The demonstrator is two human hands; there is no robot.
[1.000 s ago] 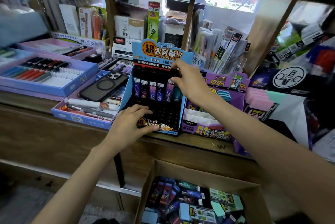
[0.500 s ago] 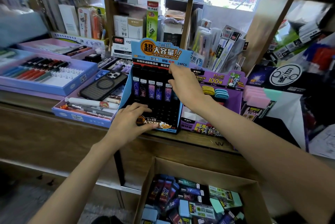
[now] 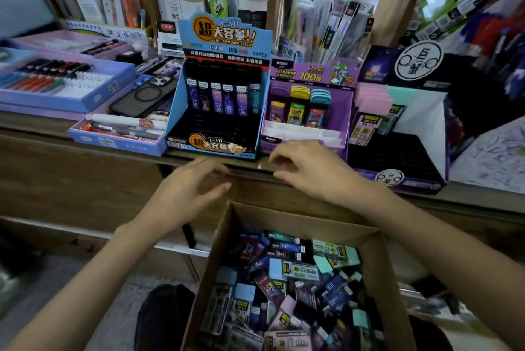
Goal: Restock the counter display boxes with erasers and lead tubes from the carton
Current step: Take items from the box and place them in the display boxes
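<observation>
Lead tubes [image 3: 217,100] stood in the blue display box [image 3: 177,107], beyond your fingers; your left hand [image 3: 184,194] and right hand [image 3: 309,171] hovered empty, loosely curled, near the carton [image 3: 284,217].

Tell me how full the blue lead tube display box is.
Partly full. One row of tubes stands at the back of the blue box; the black slots in front are bare.

The head view looks forward and down from close above the carton [image 3: 284,217] toward the counter [image 3: 71,174].
</observation>
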